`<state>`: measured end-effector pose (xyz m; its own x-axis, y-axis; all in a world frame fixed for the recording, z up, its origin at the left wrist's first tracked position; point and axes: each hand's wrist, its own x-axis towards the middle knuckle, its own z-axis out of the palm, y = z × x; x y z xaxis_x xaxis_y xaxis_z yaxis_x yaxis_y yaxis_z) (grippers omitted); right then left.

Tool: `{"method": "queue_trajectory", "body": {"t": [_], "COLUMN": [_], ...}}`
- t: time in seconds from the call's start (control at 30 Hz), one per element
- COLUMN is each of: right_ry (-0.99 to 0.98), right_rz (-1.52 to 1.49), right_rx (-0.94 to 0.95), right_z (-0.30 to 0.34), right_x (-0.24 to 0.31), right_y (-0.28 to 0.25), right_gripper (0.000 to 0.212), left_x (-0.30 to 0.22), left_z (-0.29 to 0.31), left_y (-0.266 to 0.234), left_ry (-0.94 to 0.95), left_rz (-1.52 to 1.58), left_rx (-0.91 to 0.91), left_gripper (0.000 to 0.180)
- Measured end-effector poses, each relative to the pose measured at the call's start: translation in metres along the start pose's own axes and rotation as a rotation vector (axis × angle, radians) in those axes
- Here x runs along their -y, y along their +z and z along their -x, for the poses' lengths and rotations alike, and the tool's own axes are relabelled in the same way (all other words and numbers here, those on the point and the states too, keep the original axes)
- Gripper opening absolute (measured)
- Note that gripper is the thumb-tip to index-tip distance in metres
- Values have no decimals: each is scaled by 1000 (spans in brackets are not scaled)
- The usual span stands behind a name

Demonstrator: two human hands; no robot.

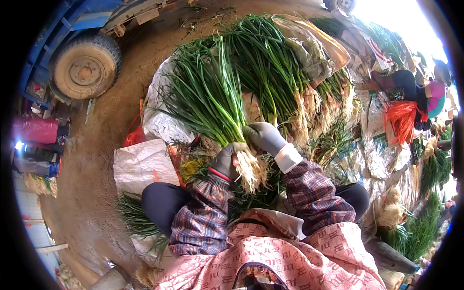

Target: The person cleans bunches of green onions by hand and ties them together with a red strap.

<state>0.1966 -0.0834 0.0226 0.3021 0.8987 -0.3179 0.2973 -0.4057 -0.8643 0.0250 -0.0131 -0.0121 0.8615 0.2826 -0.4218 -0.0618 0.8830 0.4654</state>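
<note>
A bunch of spring onions, with long green leaves and pale stringy roots, is held in front of me, leaves pointing away. My left hand, in a grey glove, is wrapped round the stems just above the roots. My right hand, gloved too, is closed against the stems on the bunch's right side; its fingertips are partly hidden. Beyond my hands lies a large heap of spring onions, roots toward me. Beside my left knee more green leaves lie on the ground.
White woven sacks cover the ground around me. A brown cloth lies over part of the heap. On the far left stands a blue truck with a muddy wheel. At right, another person sits near red plastic strips. Tied bundles lie lower right.
</note>
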Motion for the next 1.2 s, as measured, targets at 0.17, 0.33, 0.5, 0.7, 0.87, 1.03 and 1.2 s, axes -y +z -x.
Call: {"method": "queue_trajectory", "body": {"t": [0.17, 0.33, 0.5, 0.7, 0.87, 1.03, 1.2], "right_ry": [129, -31, -209, -1, -217, 249, 142], "right_rz": [-487, -607, 497, 735, 196, 622, 270], "right_rx": [-167, -378, -162, -588, -240, -351, -362], "right_z": [-8, 0, 3, -25, -18, -45, -36], "right_x": [-15, -63, -54, 16, 11, -2, -8], "right_y": [21, -8, -57, -58, -30, -26, -31], "right_gripper": [38, 33, 33, 26, 49, 54, 44], "left_x": [6, 5, -11, -7, -6, -14, -14], "left_z": [15, 21, -3, -16, -9, 1, 3], "left_y": [1, 11, 17, 19, 17, 4, -21], "left_ry": [56, 97, 147, 162, 172, 92, 135], "left_rz": [52, 296, 229, 95, 48, 188, 170], "left_rx": [22, 357, 373, 63, 49, 232, 149], "left_gripper": [28, 38, 55, 43, 26, 46, 42]}}
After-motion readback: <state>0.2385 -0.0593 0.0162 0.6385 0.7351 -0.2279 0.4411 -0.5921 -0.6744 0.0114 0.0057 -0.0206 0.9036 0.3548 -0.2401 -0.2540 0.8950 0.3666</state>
